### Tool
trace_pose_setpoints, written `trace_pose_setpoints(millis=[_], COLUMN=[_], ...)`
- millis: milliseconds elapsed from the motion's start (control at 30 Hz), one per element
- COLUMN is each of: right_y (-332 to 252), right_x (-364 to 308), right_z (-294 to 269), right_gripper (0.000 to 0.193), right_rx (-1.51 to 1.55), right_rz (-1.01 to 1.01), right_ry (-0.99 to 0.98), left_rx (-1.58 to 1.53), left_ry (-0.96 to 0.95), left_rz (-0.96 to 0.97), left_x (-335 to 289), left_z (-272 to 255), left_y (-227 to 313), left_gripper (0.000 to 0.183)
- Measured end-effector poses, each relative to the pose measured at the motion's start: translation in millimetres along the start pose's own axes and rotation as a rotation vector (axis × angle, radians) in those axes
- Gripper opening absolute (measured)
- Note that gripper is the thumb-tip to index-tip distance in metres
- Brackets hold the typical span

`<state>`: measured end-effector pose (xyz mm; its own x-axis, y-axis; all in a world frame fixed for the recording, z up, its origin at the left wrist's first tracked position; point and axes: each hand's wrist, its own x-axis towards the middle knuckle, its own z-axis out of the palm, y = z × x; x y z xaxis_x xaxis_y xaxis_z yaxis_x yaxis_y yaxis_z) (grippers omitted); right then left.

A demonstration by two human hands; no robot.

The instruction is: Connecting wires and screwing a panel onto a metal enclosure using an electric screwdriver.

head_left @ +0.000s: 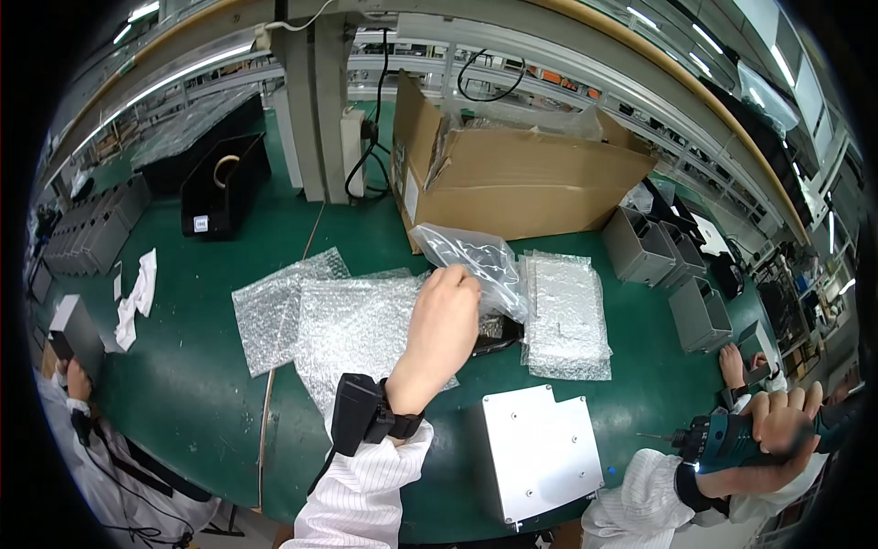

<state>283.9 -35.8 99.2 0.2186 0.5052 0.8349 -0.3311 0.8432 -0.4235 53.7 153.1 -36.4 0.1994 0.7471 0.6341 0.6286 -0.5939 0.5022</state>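
My left hand point(444, 316) is closed at the near edge of a clear plastic bag point(485, 265), its fingertips partly hidden in the folds. Under the bag shows part of a black tray point(495, 340); its contents are hard to make out. My right hand point(782, 430) is wrapped round a teal and black power screwdriver point(718, 441), its thin bit pointing left. Between my arms stands a silver metal box point(540, 448) with a stepped corner and small screws or holes on its top. Sheets of bubble wrap point(352, 329) lie left of my left hand.
A stack of bubble-wrap bags point(564, 316) lies right of the tray. Behind stands an open cardboard box point(535, 188). Grey bins point(700, 316) line the right, a black bin point(224, 188) the back left. Co-workers' hands hold grey parts at both sides point(78, 380).
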Motion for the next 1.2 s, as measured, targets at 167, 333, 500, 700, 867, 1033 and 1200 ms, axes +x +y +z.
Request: trace_pose_setpoints(millis=[167,333,500,700,867,1033,1200], right_y=[14,23,32,35,45,51,45], right_x=[-2,2,7,9,8,4,-10], right_z=[-24,-34,-42,-40,-34,-23,-43], right_gripper=[0.02,0.021,0.021,0.019,0.022,0.026,0.025], right_rx=[-0.008,-0.019,-0.055,-0.112,-0.107,-0.139,-0.157], right_rz=[-0.122,-0.105,-0.082,-0.075,-0.117,-0.113,-0.066], right_ry=[0.121,0.174,0.161,0.115,0.095,0.102,0.097], left_rx=[0.285,0.509,0.694,0.68,0.749,0.701,0.586], left_ry=[-0.122,-0.271,-0.187,-0.319,-0.273,-0.216,-0.104], left_rz=[0.009,0.027,0.133,0.121,0.096,0.138,0.173], left_x=[23,15,11,16,13,4,0], left_z=[29,71,85,83,84,75,89], left_y=[-22,-45,-56,-48,-47,-53,-59], left_gripper=[0.01,0.01,0.006,0.008,0.009,0.009,0.011])
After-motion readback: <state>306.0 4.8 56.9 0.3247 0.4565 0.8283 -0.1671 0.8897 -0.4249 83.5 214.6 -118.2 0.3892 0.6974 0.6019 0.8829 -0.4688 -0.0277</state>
